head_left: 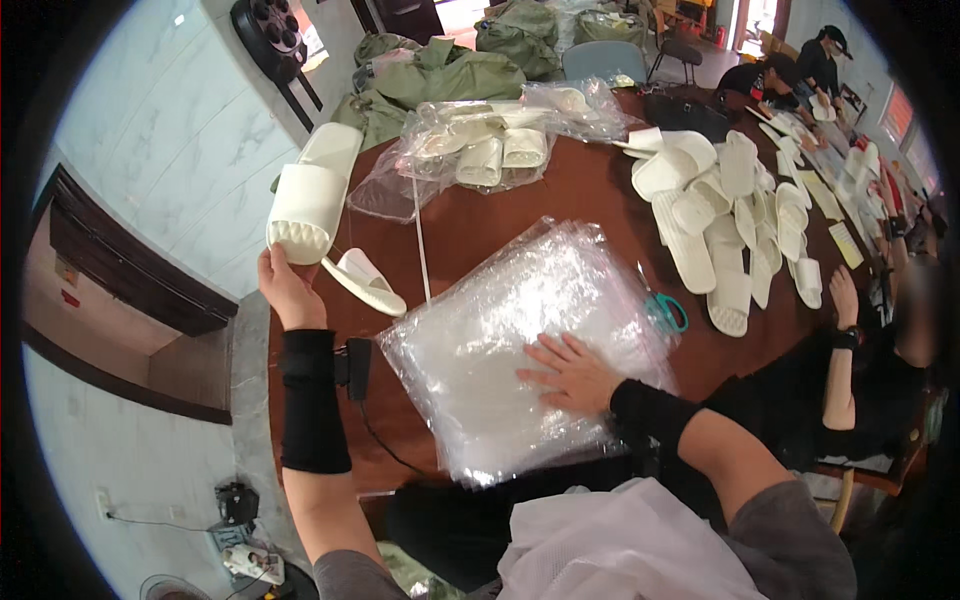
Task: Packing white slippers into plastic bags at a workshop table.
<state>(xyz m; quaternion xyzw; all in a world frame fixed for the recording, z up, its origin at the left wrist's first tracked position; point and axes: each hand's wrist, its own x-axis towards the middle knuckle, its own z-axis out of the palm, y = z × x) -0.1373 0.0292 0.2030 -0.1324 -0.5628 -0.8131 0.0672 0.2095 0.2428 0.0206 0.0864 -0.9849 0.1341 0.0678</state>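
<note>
A cream slide slipper (308, 200) is held up at the table's left edge, its toe end gripped by my left hand (290, 285). Beside it another cream slipper (368, 282) lies on the brown table. My right hand (572, 375) rests flat, fingers spread, on a stack of clear plastic bags (500, 350) in front of me. Teal-handled scissors (668, 312) lie at the stack's right edge, their blades partly hidden.
Loose cream slippers (725, 215) are heaped on the right of the brown table (480, 235). Bagged slippers (490, 150) lie at the back, near green sacks (440, 80). A co-worker's hand (845, 298) is at the right edge; other people work farther back.
</note>
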